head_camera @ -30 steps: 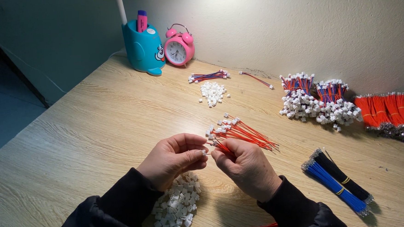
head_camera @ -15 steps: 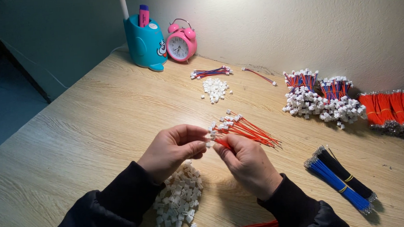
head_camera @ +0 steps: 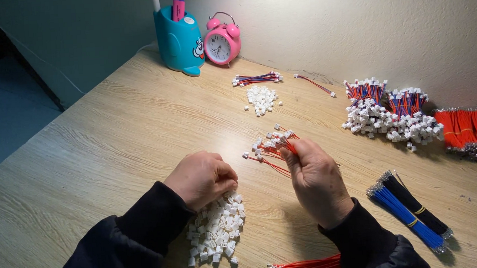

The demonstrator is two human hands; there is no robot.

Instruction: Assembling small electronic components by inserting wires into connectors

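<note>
The right hand grips a fan of red wires above the table; its fingers are clenched on them; the left hand, just left of the wires, curls its fingers onto the white connector pile; whether it pinches one, I cannot tell.

Bunch of red wires with white connector ends: gripped in right hand, fanned up-left, raised off the table. Pile of loose white connector housings: heaped on the wooden table, left hand resting curled on its upper edge.
</note>
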